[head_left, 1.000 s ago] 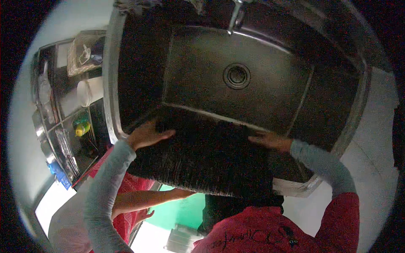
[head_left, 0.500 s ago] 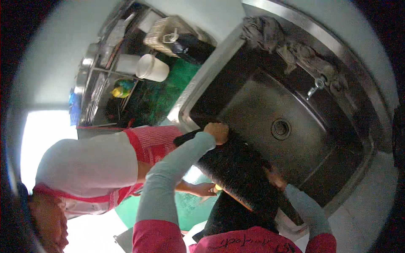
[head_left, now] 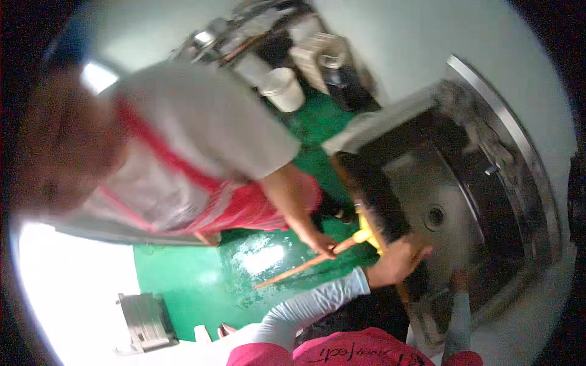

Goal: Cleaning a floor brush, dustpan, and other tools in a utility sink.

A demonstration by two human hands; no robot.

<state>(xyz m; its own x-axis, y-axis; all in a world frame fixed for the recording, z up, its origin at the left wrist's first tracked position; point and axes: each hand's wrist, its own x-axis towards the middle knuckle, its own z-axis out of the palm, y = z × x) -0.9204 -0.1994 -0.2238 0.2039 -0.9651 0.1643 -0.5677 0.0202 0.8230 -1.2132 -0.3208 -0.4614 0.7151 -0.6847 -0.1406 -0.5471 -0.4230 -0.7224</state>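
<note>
A wide push broom's dark bristly head (head_left: 378,192) lies along the near left rim of the metal sink (head_left: 360,131). Its yellow bracket (head_left: 368,233) joins a wooden handle (head_left: 299,267), which a co-worker's hand (head_left: 318,242) grips. My left hand (head_left: 397,262) is over the near part of the broom head, its fingers pointing toward the sink and smeared by motion. Further right, inside the sink's near side, my right hand (head_left: 460,282) is dim and blurred, and its fingers cannot be made out.
A co-worker in a red apron (head_left: 256,204) stands close on my left. Grey rags (head_left: 482,137) lie along the sink's back ledge by the tap (head_left: 492,169). Beyond are a white bucket (head_left: 283,89) and a woven basket (head_left: 314,58). The green floor (head_left: 201,274) looks wet.
My left hand has left the far end of the bristles and moved nearer and right. My view has turned left. The co-worker is more upright, and the broom's handle and yellow bracket now show.
</note>
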